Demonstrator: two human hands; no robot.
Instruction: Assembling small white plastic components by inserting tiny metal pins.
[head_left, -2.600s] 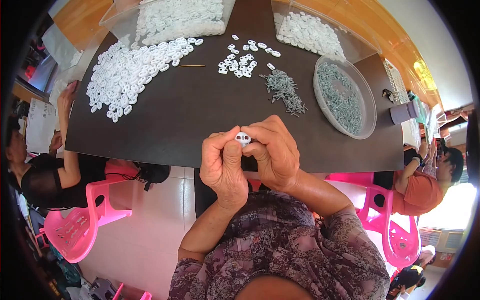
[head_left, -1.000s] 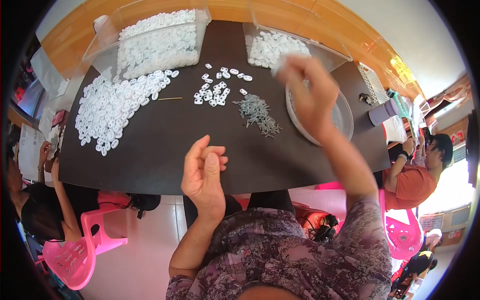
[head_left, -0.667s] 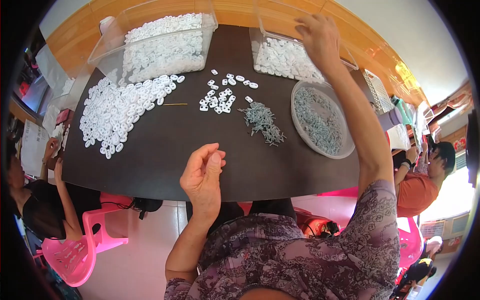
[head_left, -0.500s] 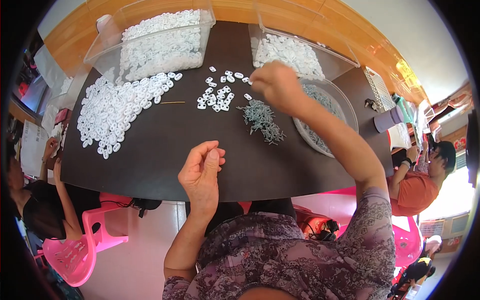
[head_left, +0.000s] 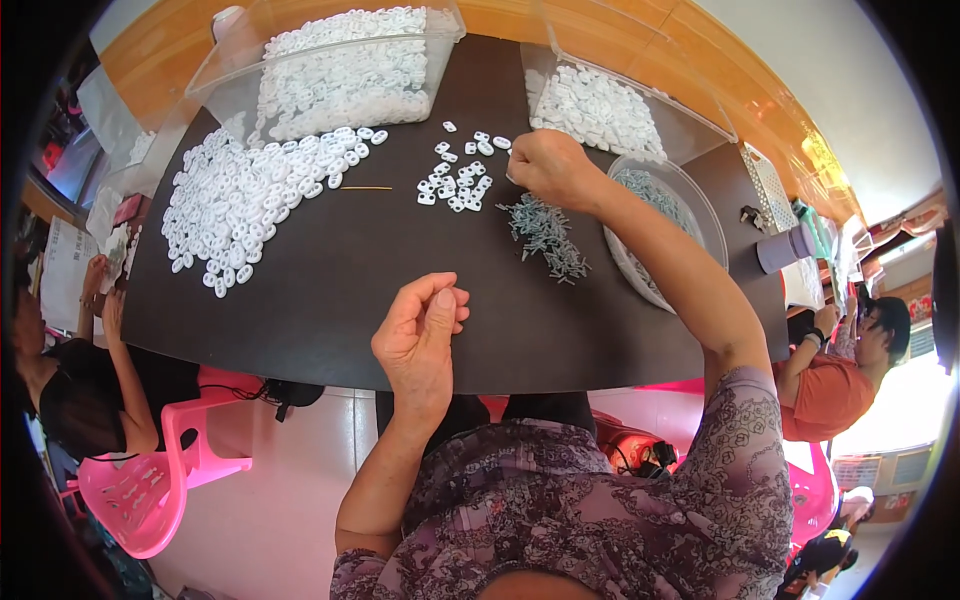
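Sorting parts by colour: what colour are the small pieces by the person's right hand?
White: the small plastic pieces beside the right hand, head view.

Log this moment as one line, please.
right hand: reaching small white parts | left hand: raised, empty-looking | grey pins beside | black table

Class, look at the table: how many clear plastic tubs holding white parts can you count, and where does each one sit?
2. One clear tub sits at the table's far left; the other tub sits at the far right, behind the right hand. More may lie outside the view.
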